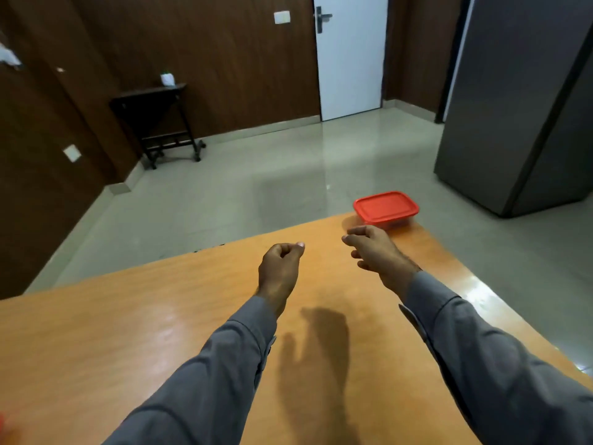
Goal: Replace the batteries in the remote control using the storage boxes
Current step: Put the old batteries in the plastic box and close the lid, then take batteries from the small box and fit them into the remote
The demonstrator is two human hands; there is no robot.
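Note:
A storage box with a red lid (386, 207) sits closed at the far right corner of the orange wooden table (160, 316). My right hand (375, 248) hovers just in front of the box, apart from it, fingers loosely curled and holding nothing. My left hand (280, 268) is raised over the table's middle, curled into a loose fist with nothing visible in it. No remote control or batteries are in view.
A small red thing (2, 422) peeks in at the table's near left edge. Beyond the table lie a tiled floor, a grey refrigerator (519, 107) at right, a white door (351, 53) and a dark side table (154, 123) at left.

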